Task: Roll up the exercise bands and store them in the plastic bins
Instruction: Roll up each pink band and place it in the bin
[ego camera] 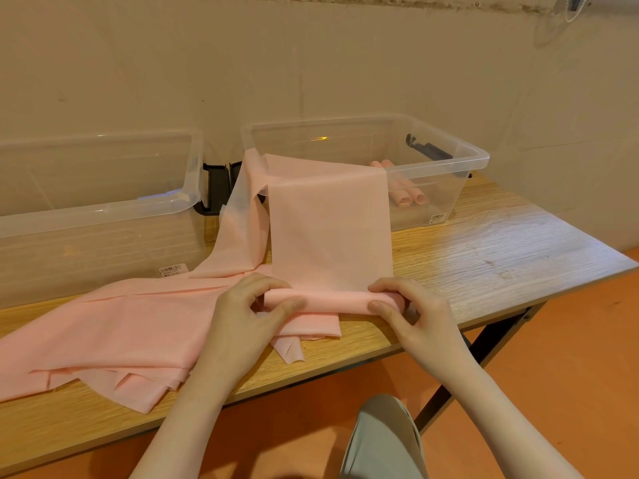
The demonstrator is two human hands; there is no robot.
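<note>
A long pink exercise band [328, 223] hangs from the rim of the right clear plastic bin [477, 160] down onto the wooden table [484, 250]. Its near end is wound into a small roll [332, 299]. My left hand [249, 312] pinches the roll's left end and my right hand [411, 312] pinches its right end, thumbs in front. Several rolled pink bands [409, 198] lie inside the right bin. More flat pink bands [114, 326] lie in a loose pile on the table to the left. The left clear bin [103, 209] looks empty.
Black latch handles [218, 191] sit between the two bins, which stand against a beige wall. The table's front edge runs just below my hands, with an orange floor beneath. My grey-clad knee [383, 440] shows under the table edge.
</note>
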